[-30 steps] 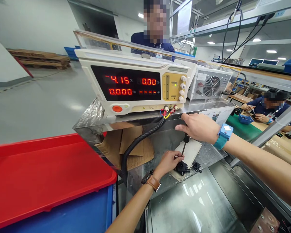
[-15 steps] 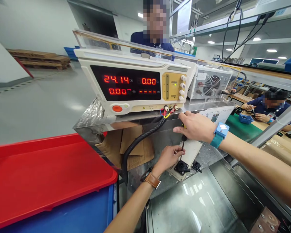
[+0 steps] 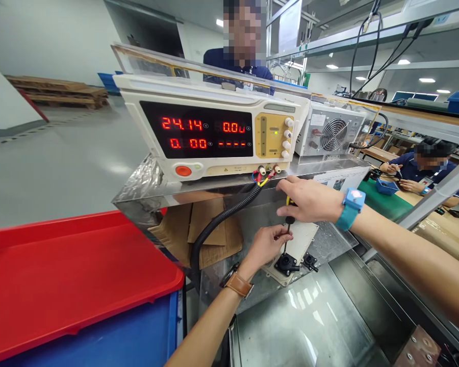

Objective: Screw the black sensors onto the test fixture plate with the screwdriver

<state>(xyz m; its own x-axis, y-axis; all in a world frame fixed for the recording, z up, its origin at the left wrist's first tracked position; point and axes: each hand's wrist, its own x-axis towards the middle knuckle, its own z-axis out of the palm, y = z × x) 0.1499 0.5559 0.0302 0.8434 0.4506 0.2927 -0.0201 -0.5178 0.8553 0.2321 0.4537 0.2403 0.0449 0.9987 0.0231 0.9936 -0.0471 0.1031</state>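
My right hand (image 3: 308, 199) is closed around the yellow and black handle of a screwdriver (image 3: 289, 220), which stands nearly upright. Lower down, my left hand (image 3: 268, 245) pinches the screwdriver's thin shaft between thumb and fingers. The tip meets a black plastic part with a side spout (image 3: 285, 264), which looks like a pump housing. That part lies on a pale flat plate (image 3: 304, 235). Beside it, at the plate's right edge, is a smaller black part with a spout (image 3: 310, 262). The exact contact of tip and screw is too small to make out.
A power supply (image 3: 199, 92) with red digits stands on a metal shelf just beyond my hands. From it a black corrugated cable (image 3: 229, 211) hangs down past cardboard (image 3: 214, 229). A red tray (image 3: 80, 275) lies at left above a blue bin (image 3: 126, 331). Two people are across and at right.
My right hand has turned slightly on the screwdriver handle, showing more yellow. The power supply's digits read differently. The black parts and plate stay in place.
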